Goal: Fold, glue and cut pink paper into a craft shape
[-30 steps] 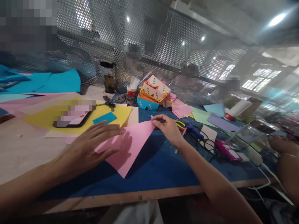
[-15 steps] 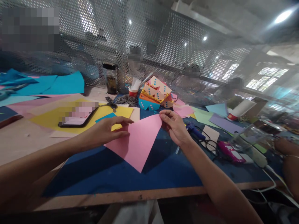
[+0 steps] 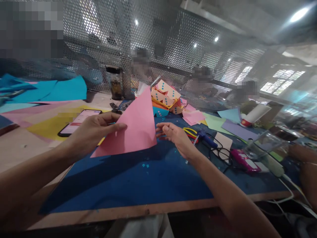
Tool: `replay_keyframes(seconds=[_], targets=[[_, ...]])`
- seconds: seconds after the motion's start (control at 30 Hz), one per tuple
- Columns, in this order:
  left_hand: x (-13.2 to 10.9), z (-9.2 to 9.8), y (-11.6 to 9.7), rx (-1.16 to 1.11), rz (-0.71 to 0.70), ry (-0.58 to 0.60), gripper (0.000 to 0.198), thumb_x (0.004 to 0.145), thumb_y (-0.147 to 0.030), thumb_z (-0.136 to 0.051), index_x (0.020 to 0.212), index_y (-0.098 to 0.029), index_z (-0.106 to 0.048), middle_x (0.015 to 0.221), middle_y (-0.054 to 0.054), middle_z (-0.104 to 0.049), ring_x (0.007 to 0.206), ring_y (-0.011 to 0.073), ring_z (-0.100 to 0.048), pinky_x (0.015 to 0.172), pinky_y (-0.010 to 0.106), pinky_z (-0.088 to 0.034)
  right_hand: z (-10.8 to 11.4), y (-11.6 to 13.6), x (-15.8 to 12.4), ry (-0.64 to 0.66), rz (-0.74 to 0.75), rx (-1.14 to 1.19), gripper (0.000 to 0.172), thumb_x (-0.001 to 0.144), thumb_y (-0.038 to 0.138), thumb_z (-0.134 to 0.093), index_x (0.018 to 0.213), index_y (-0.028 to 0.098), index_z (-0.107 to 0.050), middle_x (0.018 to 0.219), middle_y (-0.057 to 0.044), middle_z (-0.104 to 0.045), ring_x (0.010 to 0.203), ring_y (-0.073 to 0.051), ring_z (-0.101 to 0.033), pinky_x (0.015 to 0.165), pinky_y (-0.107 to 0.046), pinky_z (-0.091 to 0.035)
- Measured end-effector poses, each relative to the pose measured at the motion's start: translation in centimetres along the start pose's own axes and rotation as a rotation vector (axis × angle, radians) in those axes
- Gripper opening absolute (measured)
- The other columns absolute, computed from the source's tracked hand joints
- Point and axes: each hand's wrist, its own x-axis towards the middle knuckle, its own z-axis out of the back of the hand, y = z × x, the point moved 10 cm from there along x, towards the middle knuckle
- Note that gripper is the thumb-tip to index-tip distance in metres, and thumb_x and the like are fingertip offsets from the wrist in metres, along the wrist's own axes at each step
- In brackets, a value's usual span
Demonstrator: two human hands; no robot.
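The pink sheet [image 3: 136, 129] is in the middle of the frame, raised at a slant above the blue part of the table [image 3: 148, 188]. Its visible outline is roughly triangular: one sharp corner points toward the top of the frame, another reaches down to the lower left, and a third sits at the lower right. The longest stretch runs diagonally from that lower-left corner up to the top one. The paper is plain pink and unmarked on the side in view, with crisp edges, a gentle bow along its right side and slightly darker shading low down. The left hand [image 3: 95, 130] grips it by its left edge, thumb lying on the near face. The right hand [image 3: 178, 137] is empty with fingers loosely parted, just beside the right edge; whether the fingertips touch it cannot be told. Small blue scraps [image 3: 145, 165] lie below the sheet, near the frame's centre.
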Motion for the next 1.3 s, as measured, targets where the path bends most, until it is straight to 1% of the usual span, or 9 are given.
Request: replay_keyframes(seconds=[0.1,0.23,0.5,0.67,0.77,0.9,1.03,1.2,1.3], targets=[[-0.3,-1.1,0.7,-0.039,0.051,0.052,0.031,0.078,-0.043,-0.091,0.095,-0.021,-0.079,0.078,-0.003,-0.076,0.06,0.0087,-0.057,0.054,0.02,-0.042,-1.1,0.0,-0.4,0.03,-0.003,-0.072,0.054,0.085,0.066,-0.079,0.117,0.023,-0.071,0.122,-0.007,-0.075,0.113,-0.024,-0.069,0.105,-0.041,-0.052],[-1.1,-2.6,1.5,-0.161,0.14,0.119,0.031,0.077,-0.044,-0.091,0.095,-0.024,-0.077,0.079,-0.003,-0.077,0.066,0.014,-0.067,0.057,0.022,-0.049,-1.0,-0.6,-0.6,0.016,-0.037,-0.044,0.053,0.085,0.064,-0.081,0.117,0.023,-0.071,0.126,-0.008,-0.074,0.119,-0.026,-0.066,0.107,-0.041,-0.049],[-2.1,-3.9,3.3,-0.279,0.279,0.187,0.036,0.073,-0.041,-0.094,0.098,-0.024,-0.074,0.087,0.001,-0.081,0.073,0.0184,-0.076,0.063,0.024,-0.058,-1.1,-1.2,-0.6,0.025,-0.071,0.028,0.044,0.082,0.062,-0.083,0.096,0.021,-0.074,0.098,-0.003,-0.074,0.094,-0.02,-0.067,0.089,-0.034,-0.051],[-2.7,-4.0,2.9,-0.235,0.329,0.165,0.049,0.071,-0.053,-0.094,0.106,-0.025,-0.074,0.089,0.003,-0.082,0.065,0.0171,-0.072,0.053,0.022,-0.053,-0.9,-0.7,-0.7,-0.027,-0.053,0.009,0.037,0.082,0.056,-0.084,0.084,0.021,-0.073,0.086,0.001,-0.07,0.08,-0.015,-0.06,0.081,-0.029,-0.047],[-2.6,-3.7,2.4,-0.196,0.291,0.144,0.048,0.07,-0.058,-0.093,0.098,-0.023,-0.076,0.081,0.001,-0.079,0.06,0.0142,-0.067,0.049,0.019,-0.047,-0.5,-0.7,-0.7,-0.059,-0.04,-0.007,0.036,0.082,0.055,-0.084,0.086,0.02,-0.074,0.085,0.001,-0.07,0.079,-0.015,-0.058,0.077,-0.029,-0.045],[-2.1,-3.9,2.1,-0.168,0.199,0.182,0.043,0.069,-0.057,-0.093,0.083,-0.02,-0.076,0.078,0.001,-0.077,0.068,0.0134,-0.067,0.06,0.019,-0.05,0.3,-0.5,-0.6,-0.119,-0.01,-0.033,0.034,0.082,0.052,-0.084,0.088,0.02,-0.075,0.083,0.002,-0.068,0.075,-0.014,-0.056,0.073,-0.027,-0.042],[-1.8,-4.5,2.7,-0.164,0.199,0.233,0.039,0.065,-0.051,-0.096,0.076,-0.02,-0.075,0.075,0.001,-0.075,0.07,0.0149,-0.067,0.066,0.023,-0.051,1.0,-0.2,-0.6,-0.172,0.01,-0.028,0.034,0.082,0.052,-0.086,0.093,0.021,-0.075,0.085,0.002,-0.069,0.076,-0.014,-0.057,0.073,-0.027,-0.043],[-1.6,-3.6,2.5,-0.154,0.167,0.157,0.038,0.071,-0.053,-0.092,0.08,-0.02,-0.075,0.08,0.001,-0.077,0.074,0.0158,-0.068,0.074,0.026,-0.053,0.8,0.2,-0.6,-0.169,0.009,0.048,0.048,0.086,0.06,-0.08,0.114,0.023,-0.069,0.106,-0.003,-0.076,0.093,-0.02,-0.069,0.087,-0.031,-0.052],[-1.5,-3.1,2.1,-0.175,0.132,0.109,0.038,0.074,-0.052,-0.09,0.091,-0.021,-0.075,0.088,0.002,-0.079,0.083,0.019,-0.072,0.084,0.031,-0.055,-0.3,-0.1,-0.7,-0.112,-0.022,0.059,0.053,0.086,0.065,-0.078,0.115,0.021,-0.068,0.106,-0.007,-0.079,0.097,-0.023,-0.072,0.089,-0.035,-0.056]])
